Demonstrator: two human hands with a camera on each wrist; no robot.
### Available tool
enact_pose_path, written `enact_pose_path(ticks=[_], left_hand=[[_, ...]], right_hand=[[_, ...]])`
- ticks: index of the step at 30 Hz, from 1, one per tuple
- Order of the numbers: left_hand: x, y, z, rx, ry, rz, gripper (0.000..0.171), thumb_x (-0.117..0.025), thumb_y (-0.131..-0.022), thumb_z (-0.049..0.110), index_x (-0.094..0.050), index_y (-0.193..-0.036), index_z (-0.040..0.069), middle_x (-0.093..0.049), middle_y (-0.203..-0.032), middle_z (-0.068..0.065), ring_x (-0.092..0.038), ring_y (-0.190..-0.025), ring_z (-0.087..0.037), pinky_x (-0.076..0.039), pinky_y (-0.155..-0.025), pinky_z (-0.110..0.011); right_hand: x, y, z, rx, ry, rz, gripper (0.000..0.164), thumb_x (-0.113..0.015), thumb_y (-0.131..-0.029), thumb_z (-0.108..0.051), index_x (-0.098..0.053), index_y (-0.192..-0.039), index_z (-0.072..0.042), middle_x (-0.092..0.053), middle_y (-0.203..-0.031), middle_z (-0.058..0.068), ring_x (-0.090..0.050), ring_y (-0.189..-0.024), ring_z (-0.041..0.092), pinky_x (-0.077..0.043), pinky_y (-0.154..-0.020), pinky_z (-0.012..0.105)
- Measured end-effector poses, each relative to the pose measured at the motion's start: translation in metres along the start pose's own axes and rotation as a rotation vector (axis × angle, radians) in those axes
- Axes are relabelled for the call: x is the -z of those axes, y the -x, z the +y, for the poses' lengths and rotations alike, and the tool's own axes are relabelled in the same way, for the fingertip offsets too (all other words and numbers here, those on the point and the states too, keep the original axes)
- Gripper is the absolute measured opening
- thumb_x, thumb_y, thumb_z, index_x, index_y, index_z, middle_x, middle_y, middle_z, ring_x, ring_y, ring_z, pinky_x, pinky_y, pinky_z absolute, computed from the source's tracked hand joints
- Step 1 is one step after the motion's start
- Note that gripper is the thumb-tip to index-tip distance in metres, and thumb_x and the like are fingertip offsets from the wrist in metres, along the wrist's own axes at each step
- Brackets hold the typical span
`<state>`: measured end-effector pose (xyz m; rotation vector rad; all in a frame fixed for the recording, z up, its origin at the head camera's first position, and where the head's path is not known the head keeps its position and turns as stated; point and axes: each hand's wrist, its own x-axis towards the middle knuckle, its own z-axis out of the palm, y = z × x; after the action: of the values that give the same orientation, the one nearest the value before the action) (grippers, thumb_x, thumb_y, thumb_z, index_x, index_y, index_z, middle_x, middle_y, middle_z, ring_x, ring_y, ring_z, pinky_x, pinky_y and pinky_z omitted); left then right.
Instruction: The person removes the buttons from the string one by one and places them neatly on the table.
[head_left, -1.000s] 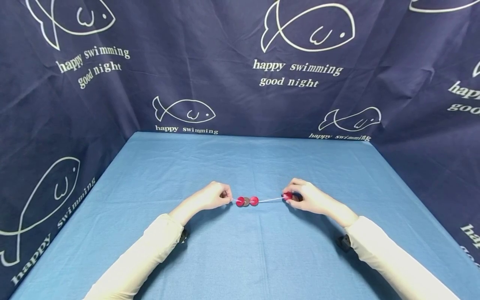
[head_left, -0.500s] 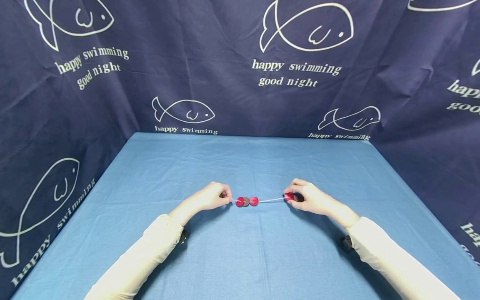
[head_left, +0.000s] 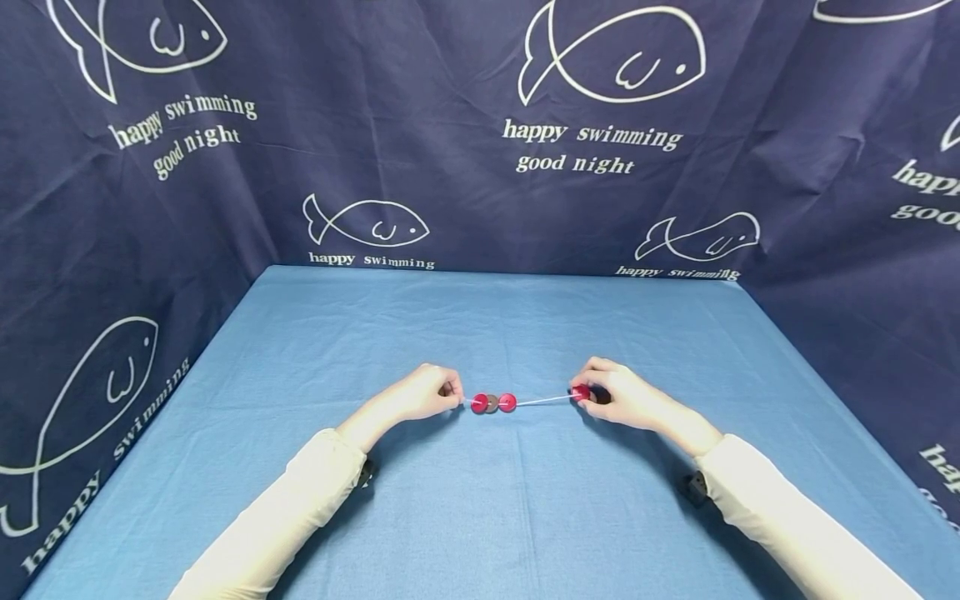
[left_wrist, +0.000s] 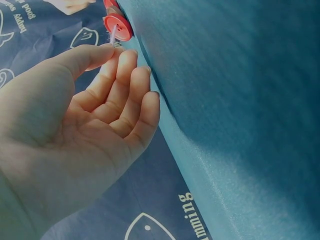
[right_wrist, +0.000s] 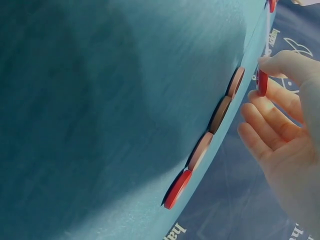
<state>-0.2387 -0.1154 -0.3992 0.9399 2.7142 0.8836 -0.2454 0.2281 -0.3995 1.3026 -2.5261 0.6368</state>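
Observation:
A white string stretches between the two hands, low over the blue cloth. My left hand pinches its left end between thumb and index finger. Close to those fingertips, a red button, a brown button and another red button sit threaded on it. Thumb and fingers of my right hand pinch a further red button, where the string meets it. The right wrist view shows that button edge-on, with the string running up from it.
Beneath the right hand, a row of several buttons lies on the cloth: red, pinkish, brown and pinkish again. The hand hides them from the head view. A navy curtain printed with fish surrounds the blue table.
My right hand has shifted slightly to the right, carrying the pinched red button along the string. The left hand and the three buttons near it have stayed practically where they were.

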Motion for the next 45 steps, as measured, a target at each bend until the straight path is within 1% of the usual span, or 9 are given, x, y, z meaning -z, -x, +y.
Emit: enact_pose_path(ticks=[6,10,21,26,31,37,45], left_hand=[[0.000,0.000,0.000,0.000,0.006,0.000,0.008,-0.060,-0.085,0.007,-0.065,-0.080,0.009,-0.063,-0.066,0.003,-0.049,-0.055,-0.002,-0.041,-0.057,-0.017],[0.000,0.000,-0.001,0.000,0.007,0.001,0.007,-0.060,-0.085,0.007,-0.064,-0.079,0.008,-0.063,-0.066,0.003,-0.049,-0.055,-0.001,-0.042,-0.057,-0.017],[0.000,0.001,-0.001,0.002,0.003,-0.002,0.008,-0.060,-0.086,0.008,-0.065,-0.080,0.009,-0.063,-0.067,0.003,-0.049,-0.055,-0.002,-0.042,-0.057,-0.018],[0.000,0.001,0.000,0.012,0.010,-0.009,0.008,-0.059,-0.086,0.008,-0.064,-0.080,0.009,-0.063,-0.067,0.002,-0.051,-0.054,-0.002,-0.043,-0.057,-0.018],[-0.001,0.001,-0.001,0.008,0.010,-0.005,0.008,-0.059,-0.086,0.007,-0.065,-0.080,0.009,-0.063,-0.067,0.002,-0.051,-0.053,-0.001,-0.043,-0.056,-0.018],[-0.002,0.000,-0.001,0.004,0.007,-0.002,0.008,-0.059,-0.085,0.007,-0.065,-0.079,0.009,-0.063,-0.066,0.003,-0.051,-0.054,-0.002,-0.042,-0.056,-0.018],[-0.002,0.000,-0.001,0.001,0.010,-0.008,0.008,-0.059,-0.086,0.007,-0.065,-0.080,0.009,-0.063,-0.067,0.003,-0.050,-0.055,-0.002,-0.042,-0.057,-0.018]], right_hand=[[0.001,0.002,0.002,0.004,0.018,0.008,0.024,-0.071,-0.073,-0.003,-0.069,-0.096,-0.001,-0.059,-0.088,0.004,-0.056,-0.079,0.014,-0.048,-0.070,0.030],[0.002,0.003,0.003,0.006,0.023,0.015,0.024,-0.072,-0.072,-0.003,-0.069,-0.096,-0.001,-0.060,-0.089,0.005,-0.057,-0.080,0.015,-0.049,-0.071,0.032],[0.004,0.006,0.005,0.014,0.031,0.022,0.024,-0.073,-0.071,-0.004,-0.069,-0.095,-0.001,-0.060,-0.088,0.005,-0.056,-0.079,0.014,-0.048,-0.070,0.031],[0.004,0.010,0.007,0.007,0.028,0.033,0.022,-0.072,-0.071,-0.002,-0.069,-0.093,-0.002,-0.060,-0.088,0.005,-0.056,-0.076,0.014,-0.046,-0.066,0.025],[0.005,0.013,0.008,0.003,0.020,0.043,0.020,-0.072,-0.072,0.000,-0.069,-0.092,-0.003,-0.060,-0.086,0.005,-0.054,-0.072,0.014,-0.043,-0.061,0.020],[0.007,0.016,0.008,-0.014,0.029,0.043,0.019,-0.072,-0.072,-0.001,-0.069,-0.091,-0.003,-0.062,-0.086,0.005,-0.055,-0.073,0.014,-0.044,-0.061,0.022],[0.010,0.019,0.009,-0.025,0.016,0.042,0.022,-0.072,-0.072,0.000,-0.069,-0.094,-0.003,-0.062,-0.088,0.004,-0.057,-0.075,0.015,-0.047,-0.064,0.028]])
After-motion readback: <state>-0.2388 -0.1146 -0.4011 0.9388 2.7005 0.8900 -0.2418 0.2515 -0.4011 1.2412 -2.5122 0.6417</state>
